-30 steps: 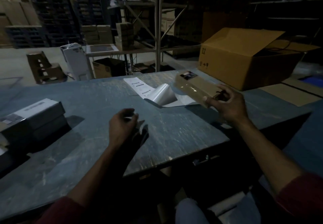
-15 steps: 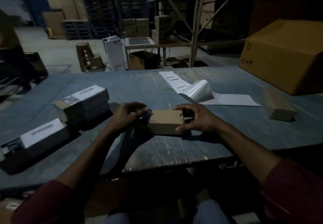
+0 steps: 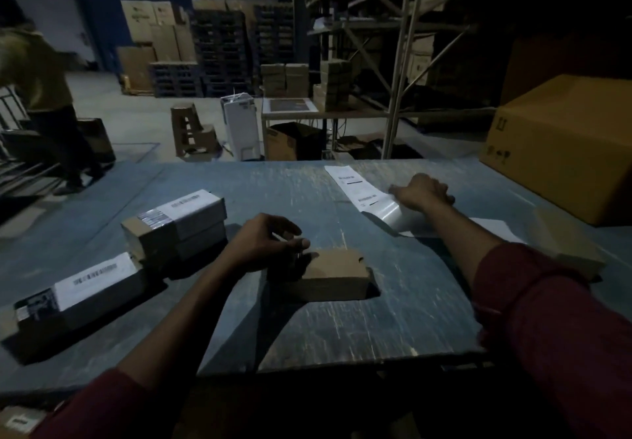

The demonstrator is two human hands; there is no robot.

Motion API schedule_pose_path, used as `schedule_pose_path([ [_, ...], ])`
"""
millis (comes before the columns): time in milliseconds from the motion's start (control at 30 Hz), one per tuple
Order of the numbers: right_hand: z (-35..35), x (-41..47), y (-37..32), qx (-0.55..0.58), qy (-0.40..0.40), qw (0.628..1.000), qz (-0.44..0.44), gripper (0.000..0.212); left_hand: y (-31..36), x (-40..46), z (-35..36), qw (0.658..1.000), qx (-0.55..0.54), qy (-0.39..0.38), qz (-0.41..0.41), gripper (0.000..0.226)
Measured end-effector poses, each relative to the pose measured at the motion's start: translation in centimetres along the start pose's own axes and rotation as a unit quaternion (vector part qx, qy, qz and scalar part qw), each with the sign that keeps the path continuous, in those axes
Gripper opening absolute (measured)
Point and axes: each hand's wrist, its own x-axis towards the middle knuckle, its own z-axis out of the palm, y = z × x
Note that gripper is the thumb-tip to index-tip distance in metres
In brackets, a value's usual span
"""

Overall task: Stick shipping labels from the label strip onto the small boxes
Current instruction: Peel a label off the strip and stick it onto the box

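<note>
Item: small box [image 3: 337,272], plain brown card, unlabelled top face up, flat on the bench [image 3: 393,319]. Lies touching, or just beside, the fingertips of the left hand [image 3: 261,243]. Left fingers [image 3: 301,243] loosely curled at the box's left end; whether they pinch anything cannot be told in this light.

Item: label strip [image 3: 359,188], white, one end curling up glossy. Lies under and just beside the right hand [image 3: 422,192], well apart from the box. Right fingers bent over the strip's curled edge; grip or mere touch cannot be told.

Item: labelled boxes [image 3: 174,223], stacked, beyond the left wrist; another labelled box [image 3: 78,293] nearer the bench edge.

Step in hand, as judged: fetch one label from the strip.

Handling notes: lift a corner by its edge, peel slowly at a low angle, keep adhesive off the fingers. Steady the box with the left hand. Lay one edge first, square to the top face, then smooth outward to avoid creases.
</note>
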Motion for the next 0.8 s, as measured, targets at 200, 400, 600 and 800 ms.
schedule_pose_path([
  [200, 2.0, 1.7, 2.1, 0.062, -0.060, 0.996, -0.014, 0.061, 3.2, 2.6, 1.8, 0.989, -0.129, 0.077, -0.001, 0.029],
  [400, 1.9, -4.1, 4.3, 0.249, -0.053, 0.962, -0.101, 0.010, 5.9, 5.3, 4.1, 0.954, -0.267, 0.087, -0.110, 0.043],
  [600, 1.2, -9.0, 4.8, 0.370, -0.093, 0.910, -0.163, 0.024, 8.3, 6.4, 5.4, 0.892, -0.349, -0.050, -0.284, 0.065],
  [800, 0.7, -9.8, 5.0, 0.338, -0.097, 0.914, -0.204, 0.026, 7.6, 7.3, 6.0, 0.856, -0.399, -0.098, -0.315, 0.040],
])
